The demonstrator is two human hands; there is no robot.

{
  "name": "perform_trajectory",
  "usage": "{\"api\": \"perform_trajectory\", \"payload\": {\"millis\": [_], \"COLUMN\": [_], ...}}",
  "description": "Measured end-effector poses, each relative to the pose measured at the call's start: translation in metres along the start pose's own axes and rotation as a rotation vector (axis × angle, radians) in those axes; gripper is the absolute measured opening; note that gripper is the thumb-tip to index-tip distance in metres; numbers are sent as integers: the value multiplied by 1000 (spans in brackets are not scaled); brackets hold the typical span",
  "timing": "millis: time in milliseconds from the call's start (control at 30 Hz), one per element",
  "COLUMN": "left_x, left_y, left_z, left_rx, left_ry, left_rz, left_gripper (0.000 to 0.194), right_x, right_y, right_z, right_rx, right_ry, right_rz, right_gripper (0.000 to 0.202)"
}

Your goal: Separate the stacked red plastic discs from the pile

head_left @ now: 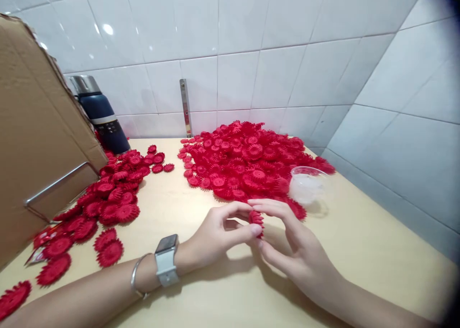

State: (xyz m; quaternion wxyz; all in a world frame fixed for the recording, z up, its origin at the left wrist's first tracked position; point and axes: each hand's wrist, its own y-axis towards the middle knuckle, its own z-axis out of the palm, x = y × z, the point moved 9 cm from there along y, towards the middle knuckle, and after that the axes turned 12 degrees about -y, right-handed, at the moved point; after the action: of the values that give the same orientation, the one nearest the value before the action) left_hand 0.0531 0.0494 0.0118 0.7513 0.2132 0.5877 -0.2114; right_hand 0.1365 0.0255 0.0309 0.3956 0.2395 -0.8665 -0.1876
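Observation:
A small red scalloped rosette [256,217], which looks like cloth or felt, is held on edge between my hands above the table. My left hand [219,231] pinches it from the left, its thumb across the near face. From the right, the fingertips and thumb of my right hand [300,244] close around the same rosette. Just beyond my hands lies a large heap of similar red rosettes [247,158]. A clear plastic cup [308,186] with whitish contents, which I cannot make out, stands at the heap's right side.
More red rosettes [120,194] are scattered along the left of the pale table [201,289]. A cardboard box [43,127] with a bent metal wire [59,182] stands there. Behind it is a dark blue thermos [102,115]. White tiled walls [237,81] bound the back and right.

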Motion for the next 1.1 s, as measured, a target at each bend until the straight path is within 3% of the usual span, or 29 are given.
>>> {"api": "perform_trajectory", "payload": {"millis": [300, 567, 833, 1000, 1100], "left_x": [10, 17, 15, 17, 18], "left_y": [6, 7, 9, 8, 8], "left_z": [-8, -12, -19, -14, -9], "left_rx": [-26, -76, -145, -98, -40], "left_ry": [-113, -193, -148, -117, -112], "left_rz": [-22, -107, -110, -155, -172], "left_gripper": [25, 38, 41, 47, 42], "right_x": [-15, -15, -24, -16, -9], "right_y": [-1, 1, 3, 4, 5], "right_z": [5, 7, 12, 11, 9], "right_rx": [36, 40, 91, 98, 103], "right_ry": [36, 187, 251, 177, 111], "right_rz": [142, 176, 274, 225, 153], "right_gripper": [41, 41, 40, 51, 43]}}
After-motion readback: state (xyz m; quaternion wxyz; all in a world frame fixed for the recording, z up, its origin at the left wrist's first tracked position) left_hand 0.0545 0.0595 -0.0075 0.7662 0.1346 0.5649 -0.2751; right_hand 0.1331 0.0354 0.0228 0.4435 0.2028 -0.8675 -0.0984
